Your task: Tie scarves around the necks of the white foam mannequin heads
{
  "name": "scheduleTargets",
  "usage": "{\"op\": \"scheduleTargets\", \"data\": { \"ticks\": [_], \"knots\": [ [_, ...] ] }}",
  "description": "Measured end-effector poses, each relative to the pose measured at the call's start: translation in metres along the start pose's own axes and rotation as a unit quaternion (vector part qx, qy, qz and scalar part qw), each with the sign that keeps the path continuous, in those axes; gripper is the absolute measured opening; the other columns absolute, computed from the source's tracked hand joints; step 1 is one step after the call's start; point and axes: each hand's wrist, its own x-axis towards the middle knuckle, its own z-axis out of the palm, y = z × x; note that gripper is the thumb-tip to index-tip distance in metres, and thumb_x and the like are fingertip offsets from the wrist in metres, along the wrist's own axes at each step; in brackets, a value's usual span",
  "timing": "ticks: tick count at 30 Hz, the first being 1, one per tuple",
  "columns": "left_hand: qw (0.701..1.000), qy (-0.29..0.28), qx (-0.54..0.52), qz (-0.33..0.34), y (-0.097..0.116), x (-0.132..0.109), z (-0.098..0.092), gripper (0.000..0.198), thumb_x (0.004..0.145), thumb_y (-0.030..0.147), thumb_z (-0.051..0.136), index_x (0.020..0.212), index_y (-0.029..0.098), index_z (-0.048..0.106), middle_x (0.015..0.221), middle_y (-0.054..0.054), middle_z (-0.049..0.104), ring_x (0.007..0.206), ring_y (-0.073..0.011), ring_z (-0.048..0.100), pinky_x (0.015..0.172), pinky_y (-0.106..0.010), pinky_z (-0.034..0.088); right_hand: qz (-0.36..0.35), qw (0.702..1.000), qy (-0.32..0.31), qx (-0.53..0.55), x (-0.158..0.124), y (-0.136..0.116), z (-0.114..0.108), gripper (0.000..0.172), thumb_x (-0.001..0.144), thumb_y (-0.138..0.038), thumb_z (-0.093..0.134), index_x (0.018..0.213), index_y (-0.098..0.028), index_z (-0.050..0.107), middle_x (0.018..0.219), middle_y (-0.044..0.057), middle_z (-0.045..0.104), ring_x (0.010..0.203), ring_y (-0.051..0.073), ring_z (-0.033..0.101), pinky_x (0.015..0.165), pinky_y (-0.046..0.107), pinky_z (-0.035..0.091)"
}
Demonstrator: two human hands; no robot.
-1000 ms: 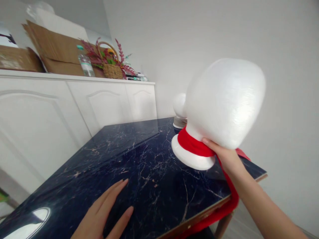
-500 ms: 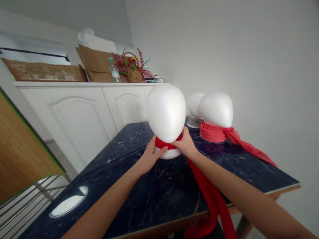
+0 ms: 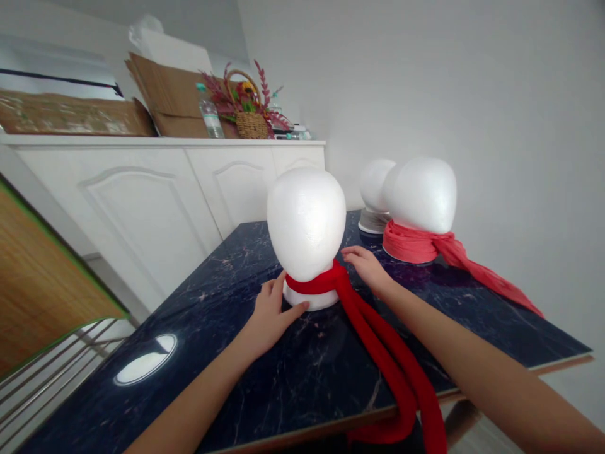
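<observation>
A white foam mannequin head [image 3: 306, 221] stands upright on the dark blue marbled table [image 3: 293, 372]. Around its neck runs a red scarf [image 3: 314, 282], knotted at the right side. Two long tails trail from the knot over the table's front edge. My left hand [image 3: 270, 315] holds the head's base from the left, with the thumb along the front of it and part of the fingers behind. Just right of the knot is my right hand [image 3: 366, 265], its fingers loosely stretched and nothing in them.
Two more white mannequin heads stand back right: the nearer head [image 3: 420, 192] wears a coral scarf [image 3: 413, 243], the farther head [image 3: 375, 183] a grey wrap [image 3: 374, 221]. A wooden chair [image 3: 51, 277] is at left. Boxes, a bottle [image 3: 209, 113] and a flower basket [image 3: 251, 125] top the white cabinet [image 3: 142, 195].
My right hand has let go of the red scarf and moved off to the right, uncovering the knot. My left hand has slid slightly down to the base. The view has shifted a little.
</observation>
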Motion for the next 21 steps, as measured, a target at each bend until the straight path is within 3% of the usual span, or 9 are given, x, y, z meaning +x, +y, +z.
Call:
{"op": "scheduleTargets", "data": {
  "ticks": [2,4,6,8,10,13,18,21],
  "knots": [
    [0.998,-0.007,0.062,0.014,0.014,-0.019,-0.014,0.038,0.091,0.044,0.053,0.122,0.021,0.056,0.12,-0.009,0.057,0.101,-0.0246,0.063,0.087,-0.043,0.054,0.023,0.999,-0.035,-0.03,0.005,0.001,-0.007,0.018,0.073,-0.031,0.056,0.075,-0.015,0.065,0.086,0.007,0.068,0.09,0.022,0.059,0.087,0.033,0.042],
    [0.988,-0.013,0.125,0.091,0.031,-0.032,-0.019,0.022,0.097,0.033,0.044,0.107,0.023,0.061,0.108,-0.005,0.062,0.091,-0.0206,0.065,0.077,-0.036,0.055,0.042,0.995,-0.075,-0.051,0.008,0.002,-0.009,0.027,0.073,-0.039,0.061,0.067,-0.014,0.067,0.075,0.005,0.067,0.079,0.02,0.057,0.08,0.033,0.041],
    [0.96,-0.012,0.202,0.193,0.045,-0.035,-0.012,0.023,0.096,0.02,0.042,0.107,0.021,0.062,0.111,-0.005,0.065,0.095,-0.0211,0.066,0.075,-0.034,0.055,0.054,0.991,-0.1,-0.065,0.01,0.003,-0.009,0.028,0.071,-0.041,0.065,0.066,-0.013,0.069,0.068,0.003,0.065,0.072,0.018,0.055,0.074,0.031,0.039],
    [0.926,-0.007,0.281,0.251,0.055,-0.029,0.002,0.033,0.092,0.012,0.044,0.121,0.018,0.059,0.128,-0.009,0.061,0.097,-0.0227,0.067,0.071,-0.032,0.057,0.063,0.989,-0.111,-0.072,0.012,0.003,-0.008,0.025,0.068,-0.038,0.068,0.065,-0.013,0.069,0.064,0.0,0.063,0.069,0.016,0.052,0.069,0.029,0.037],
    [0.906,-0.009,0.338,0.253,0.062,-0.016,0.017,0.045,0.089,0.01,0.046,0.134,0.013,0.051,0.139,-0.014,0.054,0.095,-0.0232,0.068,0.064,-0.031,0.056,0.075,0.988,-0.115,-0.074,0.014,0.002,-0.007,0.02,0.066,-0.033,0.07,0.065,-0.013,0.069,0.062,-0.001,0.062,0.066,0.014,0.05,0.065,0.027,0.036],
    [0.902,-0.022,0.361,0.237,0.07,0.005,0.032,0.049,0.091,0.014,0.044,0.14,0.008,0.045,0.141,-0.018,0.051,0.092,-0.0239,0.068,0.057,-0.029,0.054,0.097,0.986,-0.114,-0.073,0.017,0.0,-0.008,0.015,0.064,-0.028,0.07,0.064,-0.014,0.069,0.06,-0.002,0.06,0.062,0.012,0.048,0.059,0.026,0.033],
    [0.909,-0.051,0.353,0.217,0.08,0.027,0.039,0.036,0.093,0.012,0.035,0.122,0.007,0.055,0.109,-0.017,0.063,0.075,-0.0253,0.068,0.053,-0.032,0.051,0.132,0.983,-0.102,-0.075,0.022,0.002,-0.008,0.012,0.065,-0.025,0.069,0.062,-0.014,0.065,0.058,-0.002,0.058,0.056,0.01,0.047,0.051,0.024,0.028],
    [0.908,-0.084,0.356,0.207,0.086,0.032,0.039,0.033,0.092,0.006,0.031,0.109,0.007,0.059,0.096,-0.016,0.064,0.075,-0.028,0.068,0.055,-0.033,0.05,0.136,0.983,-0.094,-0.086,0.024,0.001,-0.007,0.014,0.067,-0.022,0.069,0.059,-0.014,0.062,0.054,-0.002,0.056,0.053,0.009,0.046,0.049,0.023,0.027]
  ]
}}
